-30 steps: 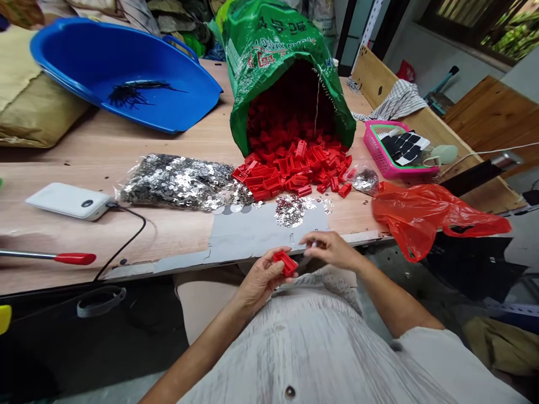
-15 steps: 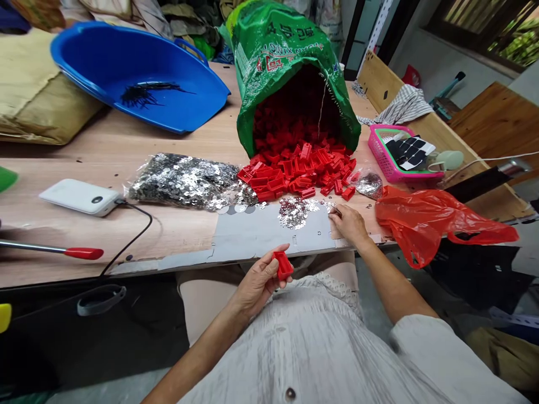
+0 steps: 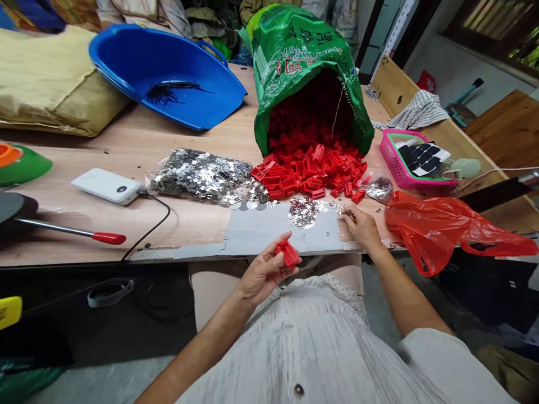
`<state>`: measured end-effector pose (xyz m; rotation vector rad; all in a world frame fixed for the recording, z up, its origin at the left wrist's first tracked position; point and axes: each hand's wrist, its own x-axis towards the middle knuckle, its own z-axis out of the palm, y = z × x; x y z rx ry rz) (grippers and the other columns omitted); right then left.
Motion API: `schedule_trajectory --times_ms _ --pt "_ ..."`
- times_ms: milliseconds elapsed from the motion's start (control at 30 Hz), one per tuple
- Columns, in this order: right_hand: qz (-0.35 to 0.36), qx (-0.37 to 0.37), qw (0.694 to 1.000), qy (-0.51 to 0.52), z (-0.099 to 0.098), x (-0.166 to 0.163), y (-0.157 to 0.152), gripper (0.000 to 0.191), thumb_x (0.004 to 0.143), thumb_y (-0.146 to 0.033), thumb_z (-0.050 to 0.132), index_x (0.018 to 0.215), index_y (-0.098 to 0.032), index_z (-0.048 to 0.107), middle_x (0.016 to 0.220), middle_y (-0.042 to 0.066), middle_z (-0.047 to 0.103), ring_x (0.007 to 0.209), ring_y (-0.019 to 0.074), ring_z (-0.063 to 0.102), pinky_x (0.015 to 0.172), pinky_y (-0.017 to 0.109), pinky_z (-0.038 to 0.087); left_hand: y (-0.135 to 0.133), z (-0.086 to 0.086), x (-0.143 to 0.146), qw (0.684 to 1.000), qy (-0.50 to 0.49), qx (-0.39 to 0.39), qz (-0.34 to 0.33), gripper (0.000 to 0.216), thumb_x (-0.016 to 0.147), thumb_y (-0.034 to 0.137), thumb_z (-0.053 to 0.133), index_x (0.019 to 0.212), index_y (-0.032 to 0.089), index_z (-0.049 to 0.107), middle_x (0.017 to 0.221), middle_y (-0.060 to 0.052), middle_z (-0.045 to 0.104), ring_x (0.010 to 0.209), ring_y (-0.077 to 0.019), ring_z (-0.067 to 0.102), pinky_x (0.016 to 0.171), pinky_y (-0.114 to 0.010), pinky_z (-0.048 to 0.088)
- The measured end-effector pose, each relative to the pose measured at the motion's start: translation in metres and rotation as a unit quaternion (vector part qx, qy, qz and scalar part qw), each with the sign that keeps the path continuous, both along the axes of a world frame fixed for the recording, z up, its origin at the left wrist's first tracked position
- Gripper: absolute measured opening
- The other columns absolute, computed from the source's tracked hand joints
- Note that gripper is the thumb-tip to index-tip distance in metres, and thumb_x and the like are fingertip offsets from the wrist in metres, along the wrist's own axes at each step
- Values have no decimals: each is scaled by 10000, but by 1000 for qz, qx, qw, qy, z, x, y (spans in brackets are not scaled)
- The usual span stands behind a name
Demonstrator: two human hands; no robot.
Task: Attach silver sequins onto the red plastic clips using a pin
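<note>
Between the thumb and fingers of my left hand [image 3: 267,272] is a small red plastic case [image 3: 288,254], its hollow side facing up, just off the table's front edge. My right hand [image 3: 362,227] rests on the table with thumb and forefinger pinched at the right end of a pile of small silvery metal pieces [image 3: 306,212]. What sits in that pinch is too small to make out. The pile lies on a grey sheet [image 3: 261,230]. Behind it, many red cases [image 3: 311,171] spill from a green woven sack [image 3: 305,62].
Left of the sack lie a clear bag of metal pieces [image 3: 202,177], a white power bank [image 3: 107,186] with a black cable, and a blue scoop-shaped basin [image 3: 168,73]. On the right are a pink basket [image 3: 400,160] and a red plastic bag [image 3: 450,227]. A red-tipped lever [image 3: 107,238] juts in from the left.
The view has shifted, so the scene sits further right. My left hand has tilted the red case slightly and raised it a little. The right hand stays pinched beside the metal pieces.
</note>
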<state>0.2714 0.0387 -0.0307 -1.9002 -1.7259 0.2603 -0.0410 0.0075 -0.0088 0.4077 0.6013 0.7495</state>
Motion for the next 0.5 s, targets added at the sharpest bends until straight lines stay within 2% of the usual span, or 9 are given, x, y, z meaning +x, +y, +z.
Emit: schedule_trajectory --times_ms 167,300,400,500 --pt "69 15 996 53 -4 -20 15 138 860 -251 536 926 -227 655 910 37 699 820 192 628 769 299 459 -3 1 1 1000 -3 -4 -3 592 780 189 752 1330 209 533 961 -64 688 869 -196 708 758 -298 592" --pt "36 65 991 109 -2 -19 22 151 864 -285 544 933 -214 657 952 58 697 872 203 629 809 315 464 -3 -2 -3 1000 0 2 13 537 776 221 762 1264 238 540 929 -57 689 811 -188 713 666 -251 577" --pt "9 75 979 188 4 -12 18 189 867 -362 568 942 -206 644 890 37 678 777 171 605 734 285 459 -2 -2 -3 1000 -6 -7 27 443 764 259 778 1152 232 568 871 -44 684 745 -167 706 601 -199 543" --pt "0 69 963 261 14 -11 8 223 852 -406 594 930 -199 620 819 10 632 661 128 530 621 244 427 1 -1 -1 999 -14 -27 28 438 755 286 788 1137 205 591 851 -51 682 691 -136 684 562 -161 514"
